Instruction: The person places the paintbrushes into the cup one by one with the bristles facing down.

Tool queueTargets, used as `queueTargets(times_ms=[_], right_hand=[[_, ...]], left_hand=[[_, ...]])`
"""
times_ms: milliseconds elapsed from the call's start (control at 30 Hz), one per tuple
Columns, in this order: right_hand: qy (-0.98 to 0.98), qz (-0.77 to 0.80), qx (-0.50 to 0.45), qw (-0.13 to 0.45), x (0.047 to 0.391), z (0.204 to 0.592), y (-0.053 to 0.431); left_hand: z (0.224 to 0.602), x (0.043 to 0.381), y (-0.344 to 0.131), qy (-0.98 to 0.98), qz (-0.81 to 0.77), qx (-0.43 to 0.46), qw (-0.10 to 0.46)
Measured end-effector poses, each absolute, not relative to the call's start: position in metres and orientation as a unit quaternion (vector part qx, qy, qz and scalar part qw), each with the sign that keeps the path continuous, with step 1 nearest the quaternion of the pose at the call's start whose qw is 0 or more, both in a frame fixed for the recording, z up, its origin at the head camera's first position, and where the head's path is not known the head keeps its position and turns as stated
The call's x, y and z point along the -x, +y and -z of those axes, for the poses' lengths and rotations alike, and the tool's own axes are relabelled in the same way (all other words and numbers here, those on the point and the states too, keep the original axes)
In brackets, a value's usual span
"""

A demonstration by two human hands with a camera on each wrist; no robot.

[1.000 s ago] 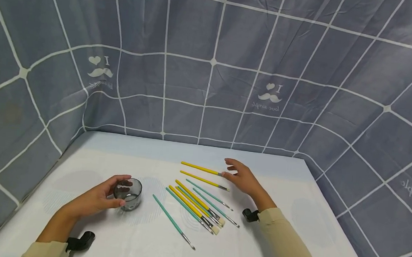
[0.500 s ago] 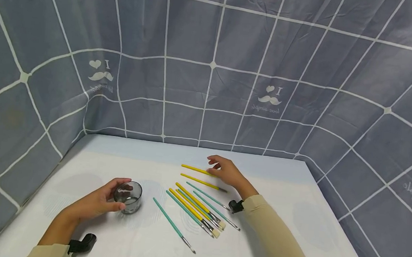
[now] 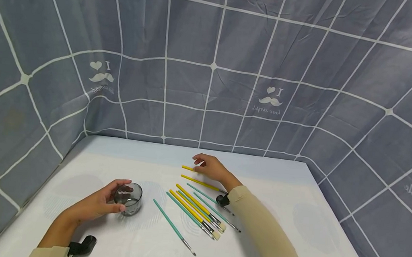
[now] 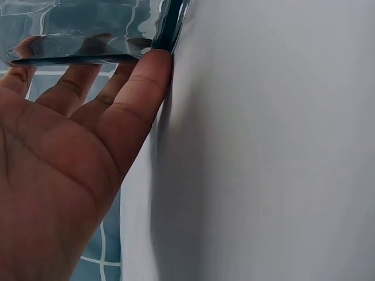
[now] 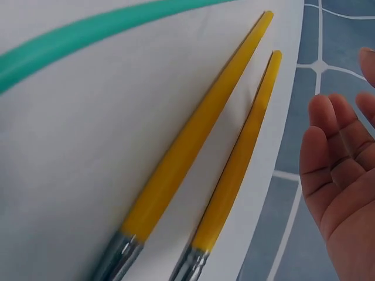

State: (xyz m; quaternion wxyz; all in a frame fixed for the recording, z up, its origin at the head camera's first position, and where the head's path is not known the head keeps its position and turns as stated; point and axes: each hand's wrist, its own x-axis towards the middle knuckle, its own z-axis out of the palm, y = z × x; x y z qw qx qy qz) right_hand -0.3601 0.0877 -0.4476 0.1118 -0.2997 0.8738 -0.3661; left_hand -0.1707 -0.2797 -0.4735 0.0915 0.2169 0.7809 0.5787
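My left hand (image 3: 92, 203) holds a small clear grey glass (image 3: 134, 203) upright on the left of the table. In the left wrist view its thumb and fingertips reach round the base of the glass (image 4: 76, 23). My right hand (image 3: 211, 169) hovers at the back of the group of paintbrushes, its fingers loosely bent and holding nothing. It overlaps the rearmost yellow paintbrush (image 3: 187, 167), leaving only the handle's end in sight in the head view. The right wrist view shows that yellow brush (image 5: 237, 170) beside a second one (image 5: 196, 137), both lying on the table left of the hand.
Several yellow and green paintbrushes lie slanted mid-table, bristles towards the front right; among them are a wide yellow brush (image 3: 185, 204) and a lone green brush (image 3: 170, 219). White cloth covers the table (image 3: 127, 247). A grey gridded curtain (image 3: 187, 82) encloses the back and sides.
My right hand has moved left along the rearmost yellow brush, from its metal end towards the handle's end. The left hand and glass have stayed in place.
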Motion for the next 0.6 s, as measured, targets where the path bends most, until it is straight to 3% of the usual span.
queueTargets(times_ms=[600], right_hand=[[0.871, 0.351, 0.313, 0.141, 0.375, 0.458, 0.063]], left_hand=[[0.476, 0.17, -0.279, 0.78, -0.58, -0.219, 0.089]])
